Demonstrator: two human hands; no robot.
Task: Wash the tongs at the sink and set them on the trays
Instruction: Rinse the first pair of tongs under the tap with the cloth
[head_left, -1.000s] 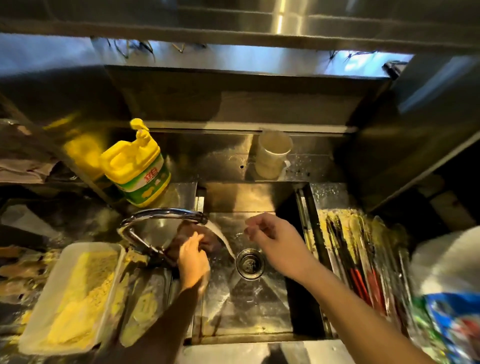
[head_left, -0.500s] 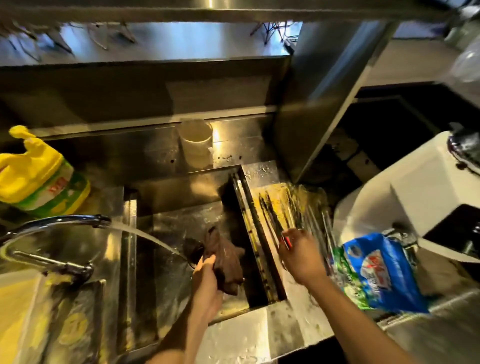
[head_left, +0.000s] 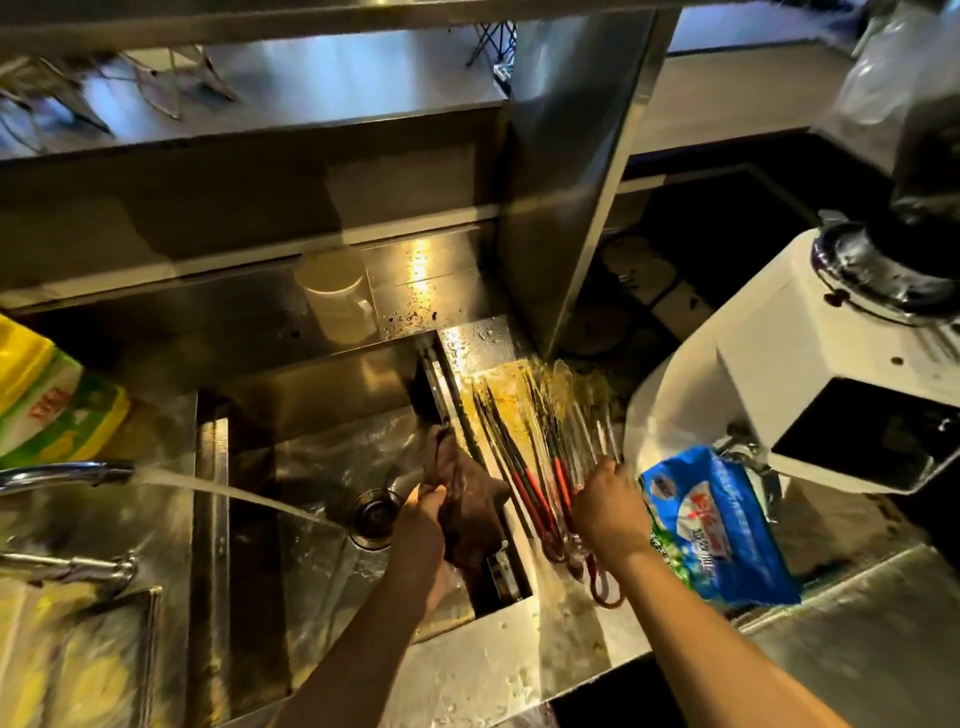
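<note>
Several metal tongs (head_left: 524, 441) with red grips lie in a row on the wet steel ledge right of the sink (head_left: 311, 467). My right hand (head_left: 605, 506) rests on their handle ends, fingers curled over one or two of them. Over the sink's right side, my left hand (head_left: 423, 519) is closed on a dark brown cloth (head_left: 470, 499). Water pours from the tap (head_left: 67, 475) at the left toward the drain (head_left: 375, 512).
A yellow detergent jug (head_left: 47, 395) stands at the left edge. A pale cup (head_left: 335, 296) sits behind the sink. A blue packet (head_left: 717, 525) and a white machine (head_left: 810, 374) crowd the counter right of the tongs. A steel shelf hangs overhead.
The view swung right. My right hand went from above the drain to the tongs' handles. My left hand lifted the cloth from under the tap to the sink's right side.
</note>
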